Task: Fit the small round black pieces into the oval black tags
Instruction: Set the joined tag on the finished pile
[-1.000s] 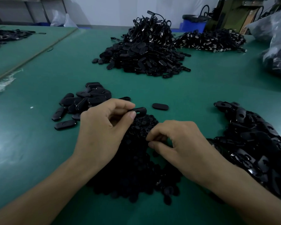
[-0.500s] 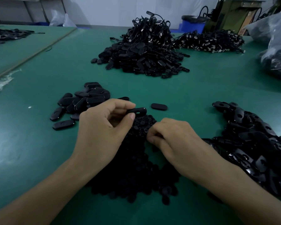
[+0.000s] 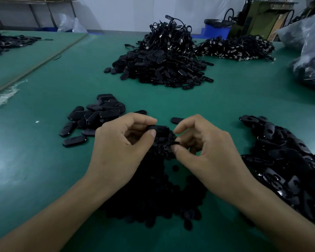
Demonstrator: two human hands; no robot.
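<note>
My left hand (image 3: 124,148) pinches an oval black tag (image 3: 160,130) between thumb and fingers, just above a heap of small round black pieces (image 3: 153,193). My right hand (image 3: 205,153) sits close beside it and pinches one small round black piece (image 3: 175,143) between thumb and forefinger, a little below the tag's right end. A pile of oval tags (image 3: 96,115) lies to the left. One loose tag (image 3: 176,120) rests behind my hands. A bigger heap of open oval tags (image 3: 284,160) spreads along the right.
The green table (image 3: 44,160) carries a tall mound of tags with cords (image 3: 162,64) at the back centre and a cord bundle (image 3: 238,48) behind it. Plastic bags (image 3: 309,57) sit at the far right. A blue bin (image 3: 218,28) stands beyond the table.
My right hand has lifted off the heap of round pieces with one piece pinched and turned toward the tag. My left hand kept the tag at nearly the same spot.
</note>
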